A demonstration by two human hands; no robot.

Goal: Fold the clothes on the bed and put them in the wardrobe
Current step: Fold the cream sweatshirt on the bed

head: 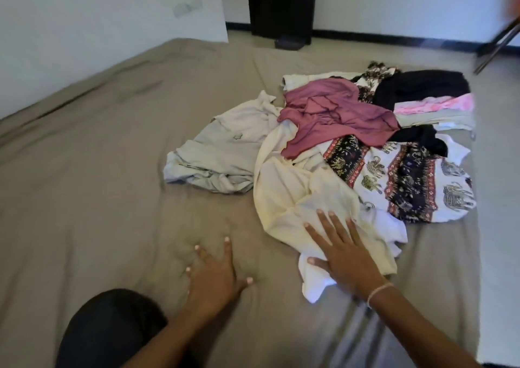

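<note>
A heap of loose clothes lies on the right half of the bed (92,153), which has a taupe sheet. Nearest me is a cream garment (292,198); my right hand (342,252) rests flat on it with fingers spread. My left hand (215,274) presses flat on the bare sheet beside the heap, fingers spread. Behind them lie a pale grey shirt (222,151), a mauve top (332,111), an elephant-print cloth (408,176), a black garment (419,86) and pink and grey folded pieces (434,111).
My knee in dark trousers (112,328) is on the bed at the lower left. A white wall runs along the bed's left side. A dark tall stand (281,7) is on the floor beyond the bed, and a chair leg (498,46) is at the far right.
</note>
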